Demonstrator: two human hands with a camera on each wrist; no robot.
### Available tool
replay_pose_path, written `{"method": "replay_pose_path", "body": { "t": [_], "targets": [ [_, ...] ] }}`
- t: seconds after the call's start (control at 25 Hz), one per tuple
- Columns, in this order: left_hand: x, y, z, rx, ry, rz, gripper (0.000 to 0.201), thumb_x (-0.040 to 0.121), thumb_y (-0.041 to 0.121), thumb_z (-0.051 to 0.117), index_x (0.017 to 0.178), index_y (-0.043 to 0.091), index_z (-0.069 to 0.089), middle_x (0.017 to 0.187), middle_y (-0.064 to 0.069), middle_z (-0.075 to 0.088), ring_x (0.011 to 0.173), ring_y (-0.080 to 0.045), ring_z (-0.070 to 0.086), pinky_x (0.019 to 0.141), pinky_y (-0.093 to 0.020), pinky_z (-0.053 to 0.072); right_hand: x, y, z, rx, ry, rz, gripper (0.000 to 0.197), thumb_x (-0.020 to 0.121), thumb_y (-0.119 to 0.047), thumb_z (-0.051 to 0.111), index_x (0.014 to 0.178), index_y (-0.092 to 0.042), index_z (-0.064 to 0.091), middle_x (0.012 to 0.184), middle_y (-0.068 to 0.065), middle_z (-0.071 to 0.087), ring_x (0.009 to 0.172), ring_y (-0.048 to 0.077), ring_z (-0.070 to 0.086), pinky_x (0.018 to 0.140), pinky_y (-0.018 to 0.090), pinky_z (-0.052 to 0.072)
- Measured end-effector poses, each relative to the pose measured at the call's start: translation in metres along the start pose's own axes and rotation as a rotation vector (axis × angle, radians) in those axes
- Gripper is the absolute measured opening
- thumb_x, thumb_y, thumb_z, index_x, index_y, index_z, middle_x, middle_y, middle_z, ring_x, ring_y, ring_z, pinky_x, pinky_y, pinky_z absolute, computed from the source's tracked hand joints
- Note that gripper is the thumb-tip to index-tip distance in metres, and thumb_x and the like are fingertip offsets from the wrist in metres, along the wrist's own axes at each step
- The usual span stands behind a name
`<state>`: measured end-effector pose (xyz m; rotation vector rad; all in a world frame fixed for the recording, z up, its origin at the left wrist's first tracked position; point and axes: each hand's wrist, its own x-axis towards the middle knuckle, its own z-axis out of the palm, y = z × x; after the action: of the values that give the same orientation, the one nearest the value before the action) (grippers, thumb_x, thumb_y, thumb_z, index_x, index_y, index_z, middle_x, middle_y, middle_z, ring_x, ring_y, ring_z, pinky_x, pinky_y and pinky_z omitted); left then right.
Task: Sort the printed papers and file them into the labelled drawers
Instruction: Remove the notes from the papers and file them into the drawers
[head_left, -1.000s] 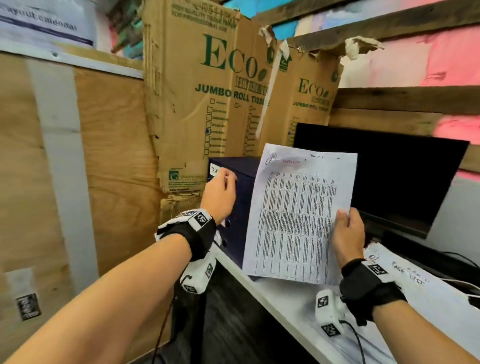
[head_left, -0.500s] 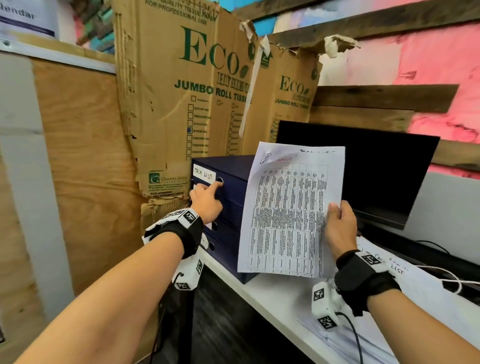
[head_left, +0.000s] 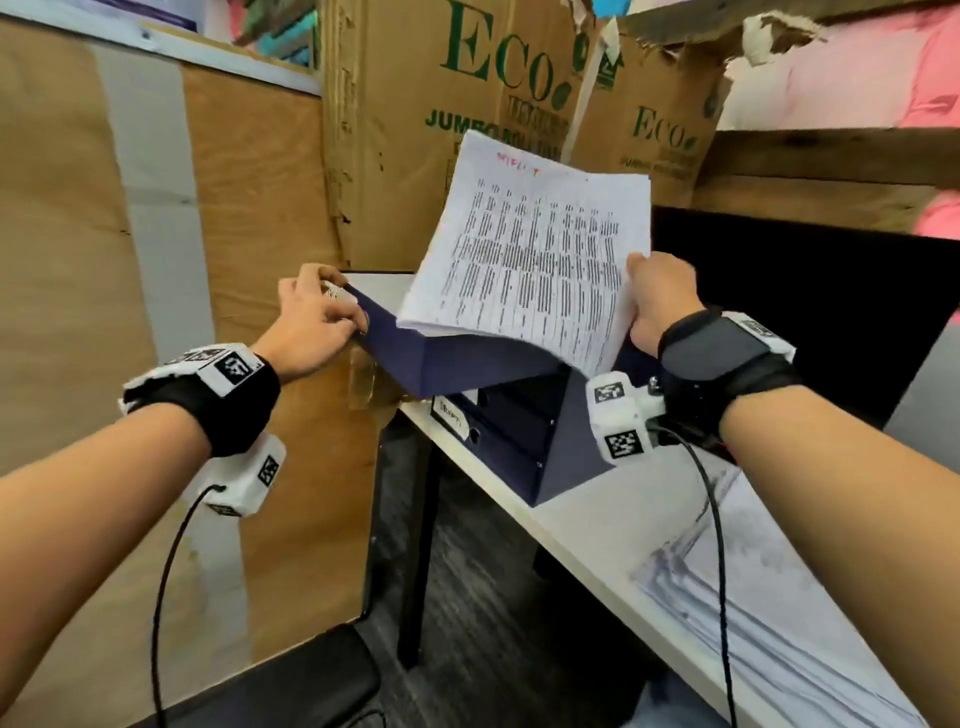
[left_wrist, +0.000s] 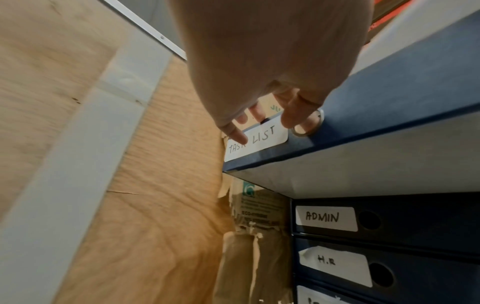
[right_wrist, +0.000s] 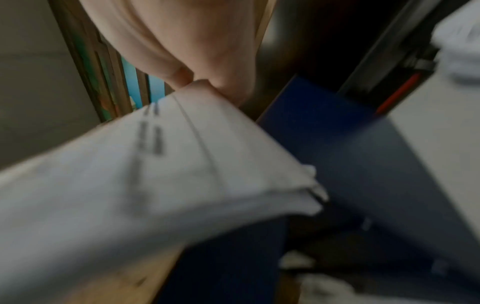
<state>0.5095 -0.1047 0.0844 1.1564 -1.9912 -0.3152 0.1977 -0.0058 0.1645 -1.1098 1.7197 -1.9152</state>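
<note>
A navy drawer unit stands at the left end of the white desk. Its top drawer, labelled TASK LIST, is pulled out. My left hand grips the drawer front, one finger hooked in its round pull hole. Below it sit shut drawers marked ADMIN and H.R. My right hand pinches the right edge of a printed paper stack, which is tilted over the open drawer. In the right wrist view the papers are blurred.
Tall ECO cardboard boxes stand behind the unit, and a black monitor is to its right. More printed sheets lie on the desk near me. A plywood wall is at the left, a black seat below.
My left hand has pulled the top drawer out toward me. My right hand has swung the papers from upright to a flatter tilt over the open drawer.
</note>
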Motion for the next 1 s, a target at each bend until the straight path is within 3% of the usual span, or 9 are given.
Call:
{"method": "replay_pose_path", "body": {
  "t": [0.12,0.2,0.28,0.36,0.44,0.6,0.8,0.92,1.0],
  "targets": [
    [-0.013,-0.011,-0.015,-0.144,-0.008,0.004,0.018,0.089,0.007,0.057,0.086,0.024,0.062,0.131,-0.005,0.038,0.131,-0.023,0.029,0.109,-0.019,0.027,-0.013,-0.014,0.046,-0.161,-0.265,0.079,0.035,0.099,-0.011,0.041,0.066,-0.021,0.036,0.070,-0.005,0.038,0.070,0.011,0.049,0.060,0.016,0.041],
    [-0.020,-0.015,-0.026,-0.212,0.015,0.062,0.010,0.087,0.027,0.065,0.090,0.033,0.058,0.124,-0.001,0.048,0.127,-0.018,0.041,0.105,-0.033,0.042,-0.025,-0.020,0.066,-0.296,-0.295,0.137,0.023,0.099,-0.014,0.047,0.078,-0.012,0.056,0.075,0.003,0.051,0.082,0.019,0.061,0.065,0.021,0.039],
    [-0.023,-0.017,-0.037,-0.196,0.048,0.142,0.021,0.083,0.049,0.068,0.095,0.034,0.058,0.116,0.001,0.056,0.113,-0.012,0.053,0.096,-0.031,0.046,-0.034,-0.014,0.083,0.240,-0.449,0.415,0.024,0.099,0.000,0.042,0.116,0.010,0.055,0.092,0.019,0.060,0.068,0.029,0.069,0.050,0.026,0.050],
    [-0.027,-0.016,-0.047,-0.274,0.090,0.134,0.027,0.081,0.051,0.064,0.100,0.035,0.052,0.112,-0.002,0.058,0.097,-0.002,0.058,0.087,-0.019,0.047,-0.043,-0.013,0.090,0.442,-0.577,0.531,0.034,0.096,0.013,0.035,0.129,0.014,0.045,0.097,0.026,0.063,0.055,0.031,0.067,0.039,0.030,0.051],
    [-0.024,-0.016,-0.054,-0.369,0.102,0.092,0.032,0.082,0.057,0.059,0.100,0.031,0.053,0.105,0.001,0.060,0.088,0.002,0.059,0.081,-0.015,0.048,-0.040,-0.015,0.086,0.281,-0.562,0.597,0.033,0.091,0.014,0.037,0.117,0.005,0.055,0.074,0.017,0.068,0.046,0.020,0.065,0.039,0.023,0.051],
    [-0.008,-0.016,-0.055,-0.583,0.082,-0.015,0.054,0.082,0.073,0.045,0.112,0.029,0.053,0.107,0.012,0.060,0.099,-0.013,0.060,0.092,-0.034,0.049,-0.032,-0.028,0.068,0.001,-0.764,0.668,0.022,0.100,-0.006,0.037,0.089,-0.001,0.055,0.053,0.005,0.063,0.027,0.002,0.046,0.028,0.011,0.037],
    [0.013,-0.013,-0.037,-0.562,0.142,-0.103,0.065,0.093,0.046,0.055,0.147,0.022,0.030,0.108,0.002,0.060,0.088,-0.010,0.061,0.076,-0.024,0.050,-0.036,-0.026,0.070,0.080,-0.639,0.696,0.022,0.103,-0.002,0.034,0.114,0.001,0.053,0.069,0.020,0.069,0.029,0.008,0.053,0.032,0.013,0.043],
    [0.015,-0.014,-0.018,-0.592,0.181,-0.183,0.062,0.096,0.029,0.056,0.150,0.017,0.027,0.113,-0.004,0.058,0.092,-0.014,0.061,0.076,-0.028,0.051,-0.026,-0.020,0.073,0.225,-0.407,0.662,0.037,0.101,0.007,0.028,0.135,0.003,0.041,0.120,0.028,0.060,0.035,0.026,0.061,0.031,0.019,0.044],
    [0.013,-0.017,-0.008,-0.589,0.212,-0.180,0.060,0.095,0.030,0.055,0.148,0.019,0.030,0.119,-0.004,0.059,0.101,-0.017,0.061,0.089,-0.037,0.053,-0.019,-0.015,0.070,0.256,-0.310,0.638,0.045,0.097,0.014,0.028,0.140,0.002,0.037,0.132,0.028,0.051,0.039,0.029,0.063,0.032,0.023,0.046]
  ]
}}
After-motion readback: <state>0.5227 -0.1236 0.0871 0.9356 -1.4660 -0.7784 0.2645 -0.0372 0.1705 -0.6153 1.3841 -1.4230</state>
